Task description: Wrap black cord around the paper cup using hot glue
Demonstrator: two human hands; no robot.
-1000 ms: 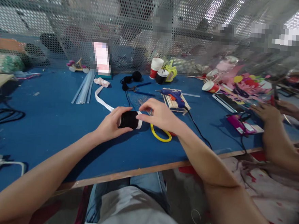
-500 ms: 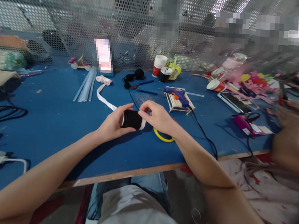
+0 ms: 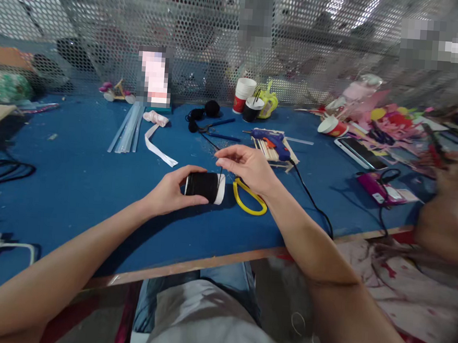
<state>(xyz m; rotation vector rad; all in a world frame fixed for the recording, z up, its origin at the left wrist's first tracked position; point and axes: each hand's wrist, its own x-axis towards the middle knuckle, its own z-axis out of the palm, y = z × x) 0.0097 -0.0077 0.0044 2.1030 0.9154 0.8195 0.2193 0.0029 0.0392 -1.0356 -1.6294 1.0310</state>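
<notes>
Lying sideways in my left hand (image 3: pixel 172 191) is a white paper cup (image 3: pixel 220 189) with black yarn wound around most of its side. My thumb is on the near side and my fingers are on the far side. My right hand (image 3: pixel 245 165), above the cup's right end, pinches a strand of black yarn (image 3: pixel 220 176) that runs down to the winding. Beyond it the yarn leads back toward a black yarn ball (image 3: pixel 212 108). Yellow-handled scissors (image 3: pixel 252 211) lie below my right hand, their blades hidden.
A blue glue gun (image 3: pixel 272 142) rests on a small wooden stick rack, its cord running to the table's front edge. Blue-handled pliers (image 3: pixel 223 136), glue sticks (image 3: pixel 128 128) and white ribbon (image 3: pixel 154 145) lie behind my hands. Paper cups (image 3: pixel 244 97) stand farther back. A co-worker's hand (image 3: pixel 452 176) is at right.
My right hand has lifted away from the cup with the yarn strand, which now shows taut beneath it. More of the cup's white end and the scissors' handle shows.
</notes>
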